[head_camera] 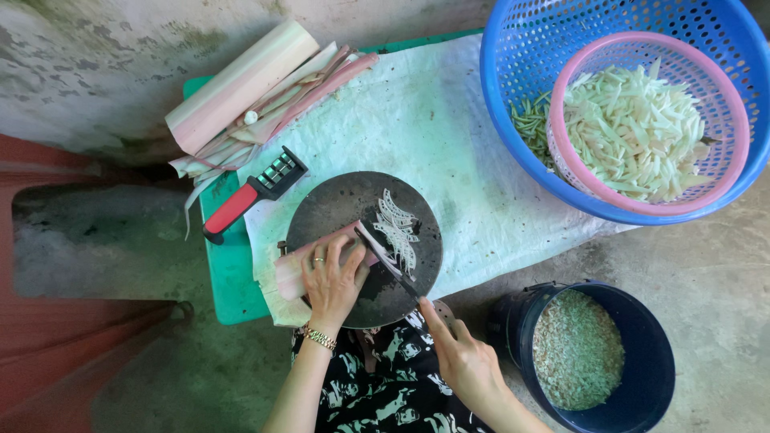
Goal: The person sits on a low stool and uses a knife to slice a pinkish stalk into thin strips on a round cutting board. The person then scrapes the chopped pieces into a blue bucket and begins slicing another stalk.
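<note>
Slicing: left hand (333, 281) presses banana stem section (309, 265) on round dark chopping board (337, 208); right hand (465, 361) grips knife (389, 265) at cut end. Best practice: fingertips tucked, thin even slices (399, 228).

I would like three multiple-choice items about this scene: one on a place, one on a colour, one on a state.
1. Where does the pink basket sit?
A. On the floor alone
B. Inside the blue basket
C. On the round board

2. What colour is the handle of the slicer beside the board?
A. Red
B. Yellow
C. White

3. What is the left hand doing?
A. Hanging free
B. Lifting the bucket
C. Pressing the stem on the board

Answers:
1 B: blue rim surrounds the pink one.
2 A: the grip is red, the head black.
3 C: fingers lie on the stem while the right hand holds the knife against it.
</note>
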